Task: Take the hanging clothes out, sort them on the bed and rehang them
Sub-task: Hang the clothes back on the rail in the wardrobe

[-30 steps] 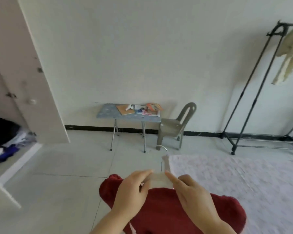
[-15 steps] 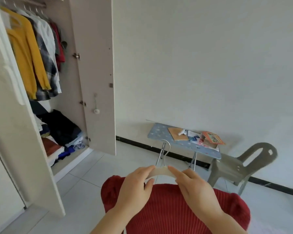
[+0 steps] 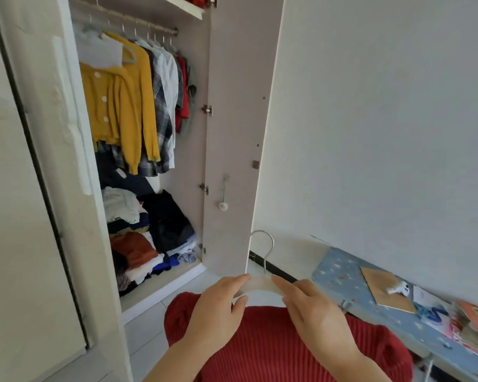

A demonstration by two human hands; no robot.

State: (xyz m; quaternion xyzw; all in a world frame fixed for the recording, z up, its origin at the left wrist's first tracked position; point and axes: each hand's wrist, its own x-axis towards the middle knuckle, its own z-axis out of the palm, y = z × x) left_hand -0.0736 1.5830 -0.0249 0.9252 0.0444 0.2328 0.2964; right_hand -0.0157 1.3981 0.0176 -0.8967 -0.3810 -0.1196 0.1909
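The wardrobe (image 3: 196,150) stands open, and everything else sits off it. Its left door (image 3: 17,216) swings out towards us at the far left. Inside, up on the rail (image 3: 138,22), a yellow cardigan (image 3: 122,100) with white buttons hangs nearest the left side. Next along are a plaid shirt (image 3: 162,106), a white shirt (image 3: 170,78) and a red top (image 3: 184,89) close to the right wall. Below the hanging clothes, on the wardrobe floor, is a loose pile of folded clothes (image 3: 149,232), white, black, rust and blue. The right door (image 3: 232,133) is folded back, with a small white knob (image 3: 223,205) dangling on a cord from its inner face.

In front of the wardrobe, just below the foot of that right door, the person holds up a pale hanger (image 3: 260,283), its metal hook standing upright. The left hand (image 3: 218,312) pinches the hanger's left shoulder between thumb and fingers. The right hand (image 3: 315,318) grips the right shoulder, fingers curled over it. A red ribbed sweater (image 3: 273,348) hangs from the hanger under both hands, outside the wardrobe and not on the rail.

To the right of the wardrobe, against the wall, is a low blue table (image 3: 340,274). It carries a brown book (image 3: 384,290), a small white thing (image 3: 399,288) I cannot make out, and some papers.
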